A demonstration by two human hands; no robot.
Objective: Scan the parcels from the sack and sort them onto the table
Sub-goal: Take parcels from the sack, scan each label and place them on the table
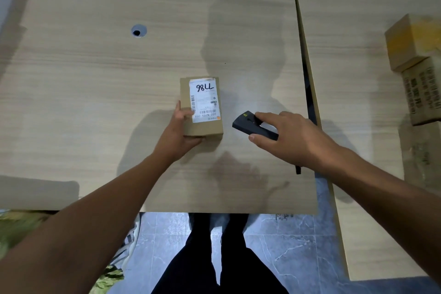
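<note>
1. Parcel [201, 107]: brown carton lying flat at mid-table [95, 79], label [204, 100] up, long axis running away from me. It sits well apart from the near edge and the R edge, with open wood on all sides.
2. L hand [177, 131]: grasping the parcel at its near-L corner, fingers on the L side and top, thumb under the near end.
3. R hand [284, 133]: pinching the dark scanner [253, 124], index finger on top, thumb on the near side. The nose points toward the parcel, just beside it, not touching. I cannot tell whether the scanner rests on the wood.
4. Edges: a dark gap [307, 74] separates this table from the 2nd table [353, 19]; my R wrist crosses it.
5. Obstacles: cartons [410, 40] stacked at the far R of the 2nd table; cable hole [139, 31] far L.
6. Sack [108, 277]: crumpled and blurred, on the floor below the near edge, L side.
</note>
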